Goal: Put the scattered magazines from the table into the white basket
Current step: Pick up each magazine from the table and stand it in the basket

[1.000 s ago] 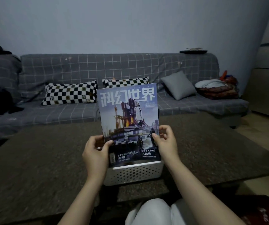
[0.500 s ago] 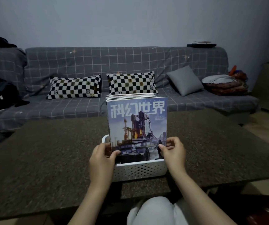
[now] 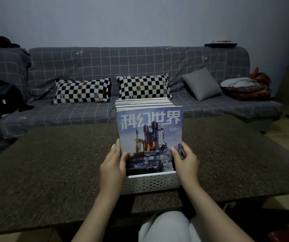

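Both hands, left hand and right hand, pinch the magazine upright between them in the white basket

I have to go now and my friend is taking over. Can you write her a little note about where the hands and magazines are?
Left hand and right hand each grip a side edge of the front magazine.
It stands upright in the white basket on the table, in front of a row of magazines already inside.
No loose magazines show on the table.
Left: let go.
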### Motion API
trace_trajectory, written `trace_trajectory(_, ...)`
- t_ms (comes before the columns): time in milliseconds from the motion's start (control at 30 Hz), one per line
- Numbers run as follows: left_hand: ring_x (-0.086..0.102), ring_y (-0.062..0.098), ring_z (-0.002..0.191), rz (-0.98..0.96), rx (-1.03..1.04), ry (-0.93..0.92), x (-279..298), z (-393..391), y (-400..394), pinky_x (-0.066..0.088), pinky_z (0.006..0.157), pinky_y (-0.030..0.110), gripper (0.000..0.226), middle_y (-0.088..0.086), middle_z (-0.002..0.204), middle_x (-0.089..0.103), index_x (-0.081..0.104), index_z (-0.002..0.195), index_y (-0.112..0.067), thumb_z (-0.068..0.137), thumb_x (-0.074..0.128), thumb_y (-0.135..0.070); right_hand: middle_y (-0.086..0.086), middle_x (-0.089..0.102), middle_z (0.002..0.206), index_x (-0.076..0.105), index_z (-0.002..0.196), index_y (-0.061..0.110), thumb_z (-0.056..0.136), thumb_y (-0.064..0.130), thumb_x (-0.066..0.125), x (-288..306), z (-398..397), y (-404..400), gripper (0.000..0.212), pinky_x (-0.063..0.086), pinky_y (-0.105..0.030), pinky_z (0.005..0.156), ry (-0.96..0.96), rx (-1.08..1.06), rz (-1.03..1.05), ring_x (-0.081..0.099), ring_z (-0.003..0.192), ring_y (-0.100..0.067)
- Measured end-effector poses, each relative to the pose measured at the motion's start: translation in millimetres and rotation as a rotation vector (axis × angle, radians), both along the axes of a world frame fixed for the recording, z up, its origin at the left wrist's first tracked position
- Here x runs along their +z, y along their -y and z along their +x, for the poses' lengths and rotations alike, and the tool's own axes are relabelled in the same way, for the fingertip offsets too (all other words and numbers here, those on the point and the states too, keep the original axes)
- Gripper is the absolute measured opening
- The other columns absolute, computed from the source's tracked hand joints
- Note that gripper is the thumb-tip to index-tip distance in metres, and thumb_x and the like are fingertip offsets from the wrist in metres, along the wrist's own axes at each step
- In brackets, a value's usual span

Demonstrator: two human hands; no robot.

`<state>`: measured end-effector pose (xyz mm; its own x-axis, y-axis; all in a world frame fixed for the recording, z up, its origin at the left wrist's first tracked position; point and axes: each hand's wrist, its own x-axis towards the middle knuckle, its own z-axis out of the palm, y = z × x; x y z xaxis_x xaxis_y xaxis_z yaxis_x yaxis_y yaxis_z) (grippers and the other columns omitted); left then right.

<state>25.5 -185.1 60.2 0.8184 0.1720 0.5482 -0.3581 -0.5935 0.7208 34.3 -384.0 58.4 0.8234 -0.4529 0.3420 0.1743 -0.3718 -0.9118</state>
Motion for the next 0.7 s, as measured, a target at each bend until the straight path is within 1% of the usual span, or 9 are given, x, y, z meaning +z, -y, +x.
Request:
trace_trajectory(67,0.036,0.006,0.129,-0.035,-0.017,-0.006,0,1,4,0.028,0.109,0.026,0.052,0.005,0.142,0.047,0.041,0.140,-0.010,0.091,0.058,-0.011,-0.001,0.067,0.110,0.057,0.123,0.012,0.088,0.018,0.060,-1,1,2,0.036,0.038,-0.006,0.067,0.007,-0.012,0.016,0.061,0.099,-0.009)
trace_trajectory(167,0.042,0.010,0.131,-0.092,-0.025,-0.009,2,5,1,0.035,0.108,0.028,0.049,0.000,0.140,0.050,0.045,0.139,-0.014,0.092,0.058,-0.019,0.001,0.068,0.109,0.059,0.119,0.015,0.087,0.024,0.062,-1,4,12,0.033,0.039,-0.008,0.069,-0.009,0.010,-0.068,0.062,0.104,-0.012)
trace_trajectory(233,0.052,0.012,0.123,-0.159,-0.093,-0.087,12,13,-2,0.047,0.099,0.034,0.056,-0.006,0.136,0.054,0.040,0.143,-0.022,0.091,0.055,-0.036,0.002,0.061,0.124,0.051,0.129,0.018,0.083,0.035,0.065,6,11,18,0.051,0.041,-0.016,0.081,-0.057,0.081,-0.050,0.055,0.114,-0.010)
trace_trajectory(300,0.060,0.010,0.108,-0.229,-0.189,-0.184,26,26,-4,0.053,0.083,0.029,0.067,-0.008,0.123,0.060,0.039,0.143,-0.025,0.084,0.049,-0.055,0.005,0.055,0.130,0.043,0.135,0.024,0.079,0.046,0.066,18,22,24,0.064,0.041,-0.025,0.087,-0.137,0.191,-0.002,0.050,0.121,-0.014)
trace_trajectory(400,0.063,0.010,0.101,-0.335,-0.310,-0.253,39,47,-8,0.052,0.077,0.027,0.063,-0.004,0.120,0.062,0.045,0.129,-0.031,0.075,0.052,-0.063,0.014,0.064,0.107,0.052,0.108,0.042,0.062,0.064,0.067,31,37,32,0.053,0.050,-0.022,0.070,-0.210,0.385,0.065,0.063,0.103,-0.012)
trace_trajectory(467,0.063,0.008,0.102,-0.381,-0.383,-0.288,41,57,-9,0.053,0.079,0.028,0.063,-0.005,0.121,0.062,0.044,0.127,-0.035,0.074,0.060,-0.066,0.009,0.068,0.105,0.054,0.100,0.045,0.047,0.075,0.070,34,49,37,0.063,0.052,-0.027,0.071,-0.243,0.454,0.138,0.066,0.093,-0.010)
trace_trajectory(533,0.062,0.015,0.109,-0.413,-0.447,-0.329,43,68,-11,0.052,0.090,0.039,0.086,-0.002,0.125,0.060,0.040,0.135,-0.029,0.063,0.067,-0.068,0.004,0.069,0.109,0.057,0.104,0.040,0.044,0.071,0.076,37,62,39,0.071,0.052,-0.034,0.081,-0.269,0.547,0.236,0.068,0.094,-0.013)
trace_trajectory(600,0.061,0.016,0.111,-0.403,-0.518,-0.375,49,78,-17,0.051,0.093,0.040,0.119,0.000,0.130,0.057,0.027,0.146,-0.025,0.047,0.072,-0.074,0.002,0.070,0.109,0.058,0.109,0.032,0.045,0.064,0.081,43,74,39,0.075,0.051,-0.039,0.088,-0.266,0.647,0.315,0.068,0.099,-0.017)
trace_trajectory(700,0.060,0.016,0.114,-0.374,-0.609,-0.444,61,91,-23,0.051,0.094,0.035,0.145,0.004,0.140,0.050,0.007,0.151,-0.024,0.036,0.080,-0.072,0.003,0.073,0.102,0.057,0.111,0.024,0.041,0.058,0.085,50,87,42,0.083,0.056,-0.029,0.072,-0.255,0.747,0.401,0.069,0.094,-0.017)
